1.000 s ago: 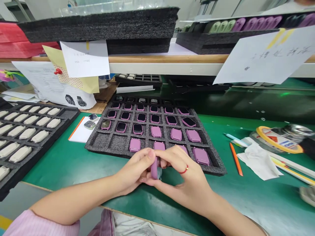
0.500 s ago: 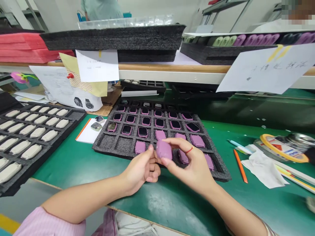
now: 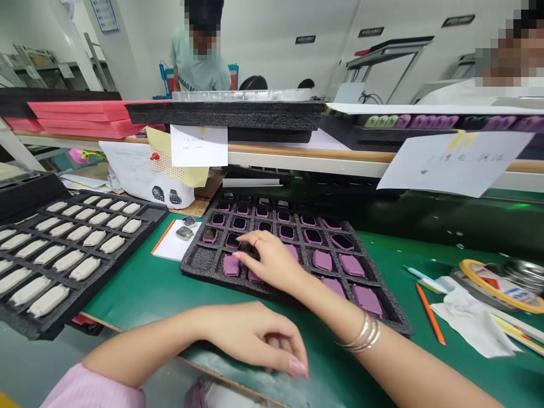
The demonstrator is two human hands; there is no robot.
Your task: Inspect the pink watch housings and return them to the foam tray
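A black foam tray [image 3: 199, 263] lies on the green bench, its cells holding pink smartwatches. Some watches lie back up, like the one [image 3: 322, 260] at right, and others show dark screens, like the one [image 3: 239, 223] further back. My right hand [image 3: 272, 260] rests over the tray's left part, fingertips on or beside the watches there. Whatever lies under it is hidden. My left hand [image 3: 259, 334] hangs curled at the bench's front edge, touching no watch and holding nothing I can see.
A second foam tray [image 3: 159, 212] of white parts lies at left. Two watches sit on a white paper [image 3: 174, 246]. At right lie an orange pen [image 3: 431, 322], a white cloth [image 3: 471, 328] and a tape roll [image 3: 497, 286]. A shelf runs behind. A co-worker [image 3: 199, 73] stands beyond it.
The pink watch held between my hands is out of sight. My hands have parted, the right moving onto the tray and the left dropping to the bench edge. The view has tilted upward.
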